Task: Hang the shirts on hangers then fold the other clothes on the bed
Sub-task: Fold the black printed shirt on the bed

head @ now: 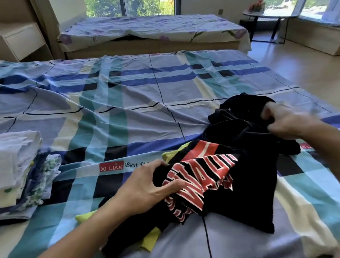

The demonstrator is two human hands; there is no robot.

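A crumpled black shirt (244,186) with red and white lettering lies on the near right part of the plaid bed (119,105). A yellow-green garment (148,242) peeks out from under it. My left hand (148,187) grips the shirt's left edge, thumb over the fabric. My right hand (286,121), blurred by motion, pinches the black cloth at the shirt's far end. No hanger is in view.
A stack of folded clothes (9,174), white on top of floral pieces, sits at the bed's left edge. A second bed (152,30) stands behind, under the windows. A small round table (262,13) is at the right, and a bedside cabinet (19,40) at the back left.
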